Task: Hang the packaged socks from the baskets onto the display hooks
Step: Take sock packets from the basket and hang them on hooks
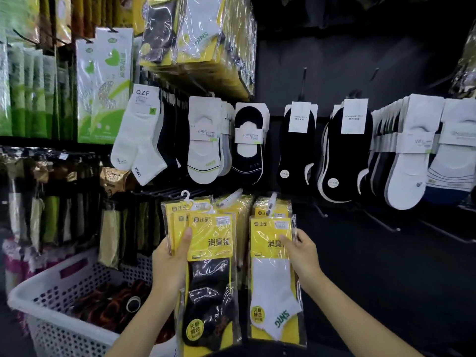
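My left hand [172,258] grips a small stack of yellow sock packs [210,274]; the front one shows a black sock, and white plastic hangers stick up from their tops. My right hand [302,251] pinches the right edge of a yellow pack with a white sock [273,276], which hangs in front of more yellow packs on a display hook [271,199]. A second hook [231,197] to its left also carries yellow packs. A white perforated basket [61,289] at the lower left holds dark packaged socks.
The dark display wall carries rows of hung socks: white and black no-show socks [342,148] across the middle, yellow packs [201,32] above, green-and-white packs [103,86] at the upper left. Bare hooks [381,222] jut out at the lower right.
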The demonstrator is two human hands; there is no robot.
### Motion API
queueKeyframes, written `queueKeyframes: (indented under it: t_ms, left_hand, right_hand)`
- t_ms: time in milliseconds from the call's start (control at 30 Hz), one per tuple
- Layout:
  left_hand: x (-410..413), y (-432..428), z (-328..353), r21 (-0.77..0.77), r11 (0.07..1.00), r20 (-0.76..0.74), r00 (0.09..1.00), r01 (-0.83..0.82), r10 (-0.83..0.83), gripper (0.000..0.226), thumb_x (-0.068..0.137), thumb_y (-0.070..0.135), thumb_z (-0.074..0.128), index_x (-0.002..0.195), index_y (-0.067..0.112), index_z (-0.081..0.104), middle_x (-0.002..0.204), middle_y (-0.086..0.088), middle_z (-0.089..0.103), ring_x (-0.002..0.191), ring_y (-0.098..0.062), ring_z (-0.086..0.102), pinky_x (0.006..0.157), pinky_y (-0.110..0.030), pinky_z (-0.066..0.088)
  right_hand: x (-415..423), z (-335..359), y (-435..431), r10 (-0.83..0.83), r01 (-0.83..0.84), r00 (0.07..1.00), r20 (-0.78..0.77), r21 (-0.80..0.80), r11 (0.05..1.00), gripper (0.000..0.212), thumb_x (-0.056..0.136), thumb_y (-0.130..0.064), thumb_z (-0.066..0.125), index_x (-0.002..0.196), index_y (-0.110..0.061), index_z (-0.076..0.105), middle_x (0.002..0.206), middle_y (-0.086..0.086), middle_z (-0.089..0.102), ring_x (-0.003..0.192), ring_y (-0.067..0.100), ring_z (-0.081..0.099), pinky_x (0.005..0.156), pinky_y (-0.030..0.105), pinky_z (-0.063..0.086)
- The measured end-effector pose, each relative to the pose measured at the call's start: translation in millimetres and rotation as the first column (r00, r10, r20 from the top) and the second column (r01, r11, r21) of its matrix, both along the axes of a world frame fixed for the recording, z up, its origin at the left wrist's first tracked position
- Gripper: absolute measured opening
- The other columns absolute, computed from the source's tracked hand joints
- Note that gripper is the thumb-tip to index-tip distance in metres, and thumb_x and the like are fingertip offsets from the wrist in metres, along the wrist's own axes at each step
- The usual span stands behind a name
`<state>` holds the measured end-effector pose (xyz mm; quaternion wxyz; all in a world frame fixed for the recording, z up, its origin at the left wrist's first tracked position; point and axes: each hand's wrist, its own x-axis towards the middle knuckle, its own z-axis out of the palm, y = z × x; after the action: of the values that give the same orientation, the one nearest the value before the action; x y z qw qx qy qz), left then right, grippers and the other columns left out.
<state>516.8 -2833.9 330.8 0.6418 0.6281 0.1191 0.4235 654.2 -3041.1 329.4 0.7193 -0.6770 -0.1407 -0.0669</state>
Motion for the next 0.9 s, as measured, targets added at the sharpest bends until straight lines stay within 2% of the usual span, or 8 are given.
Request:
queueKeyframes:
  t_ms: [100, 200, 267, 400, 500, 600, 767, 900]
  left_hand:
    - [4, 6, -3, 0.009, 1.0, -0.003, 1.0, -0.001, 0.001, 0.011, 0.082, 0.049, 0.059, 0.087, 0.04, 0.062, 0.077, 0.026, 0.069, 0.073, 0.015, 0.061, 0.064, -0.011, 0.039]
    - [8, 10, -7, 0.006, 1.0, 0.011, 1.0, 0.017, -0.017, 0.013, 0.082, 0.049, 0.059, 0.088, 0.038, 0.064, 0.082, 0.025, 0.07, 0.076, 0.014, 0.062, 0.066, -0.014, 0.04]
    - [10, 12, -10, 0.011, 1.0, 0.018, 0.999, 0.026, -0.027, 0.016, 0.082, 0.048, 0.06, 0.089, 0.035, 0.066, 0.083, 0.021, 0.071, 0.075, 0.012, 0.063, 0.066, -0.015, 0.041]
    - [12, 11, -15, 0.01, 0.999, 0.018, 0.999, 0.041, -0.041, 0.014, 0.084, 0.045, 0.06, 0.09, 0.035, 0.066, 0.086, 0.015, 0.072, 0.078, 0.01, 0.064, 0.066, -0.013, 0.042]
    - [11, 9, -18, 0.015, 0.999, 0.015, 0.999, 0.051, -0.052, 0.014, 0.084, 0.045, 0.059, 0.092, 0.036, 0.066, 0.088, 0.015, 0.072, 0.082, 0.006, 0.065, 0.067, -0.013, 0.043]
    - [8, 1, -19, 0.011, 0.996, 0.031, 0.995, 0.09, -0.09, 0.019, 0.083, 0.044, 0.059, 0.095, 0.031, 0.067, 0.085, 0.016, 0.073, 0.079, 0.004, 0.067, 0.06, -0.009, 0.048]
    - [6, -23, -17, -0.007, 0.982, 0.062, 0.98, 0.191, -0.19, 0.022, 0.083, 0.042, 0.06, 0.095, 0.026, 0.068, 0.08, 0.017, 0.073, 0.075, 0.003, 0.069, 0.058, -0.006, 0.048]
    - [5, -42, -12, -0.048, 0.958, 0.086, 0.957, 0.283, -0.279, 0.032, 0.078, 0.043, 0.065, 0.101, 0.021, 0.068, 0.094, 0.003, 0.075, 0.086, -0.013, 0.072, 0.064, -0.018, 0.056]
  right_hand:
    - [19, -5, 12, -0.048, 0.048, 0.999, -0.004, -0.017, 0.999, 0.002, 0.091, -0.014, 0.062, 0.092, -0.012, 0.063, 0.094, 0.014, 0.071, 0.092, 0.034, 0.068, 0.086, 0.05, 0.054]
    - [44, -14, 23, -0.159, 0.159, 0.984, -0.087, 0.002, 0.987, 0.025, 0.088, -0.021, 0.067, 0.089, 0.003, 0.06, 0.086, 0.019, 0.067, 0.083, 0.036, 0.065, 0.077, 0.042, 0.054]
    - [58, -19, 28, -0.216, 0.224, 0.963, -0.159, 0.034, 0.974, 0.03, 0.084, -0.027, 0.072, 0.089, 0.001, 0.062, 0.083, 0.012, 0.065, 0.08, 0.026, 0.061, 0.071, 0.034, 0.05]
    - [69, -33, 24, -0.355, 0.362, 0.906, -0.23, -0.012, 0.932, 0.027, 0.081, -0.025, 0.074, 0.098, -0.006, 0.064, 0.093, 0.007, 0.066, 0.071, 0.011, 0.055, 0.067, 0.025, 0.044]
    - [58, -43, 15, -0.417, 0.421, 0.877, -0.238, -0.039, 0.906, 0.027, 0.083, -0.02, 0.072, 0.104, -0.007, 0.06, 0.107, 0.011, 0.065, 0.082, 0.017, 0.057, 0.074, 0.029, 0.045]
    - [33, -42, 12, -0.274, 0.278, 0.943, -0.189, -0.002, 0.961, 0.024, 0.088, -0.022, 0.067, 0.104, -0.006, 0.061, 0.101, 0.007, 0.065, 0.087, 0.019, 0.06, 0.078, 0.032, 0.051]
    - [-36, -12, 19, 0.152, -0.152, 0.988, -0.012, -0.089, 0.984, 0.018, 0.091, -0.034, 0.059, 0.103, -0.022, 0.064, 0.097, -0.002, 0.067, 0.081, 0.01, 0.067, 0.063, 0.016, 0.053]
    - [-67, 2, 25, 0.243, -0.24, 0.968, 0.057, -0.062, 0.969, 0.03, 0.084, -0.028, 0.07, 0.109, -0.014, 0.061, 0.105, 0.011, 0.07, 0.097, 0.021, 0.068, 0.083, 0.032, 0.057]
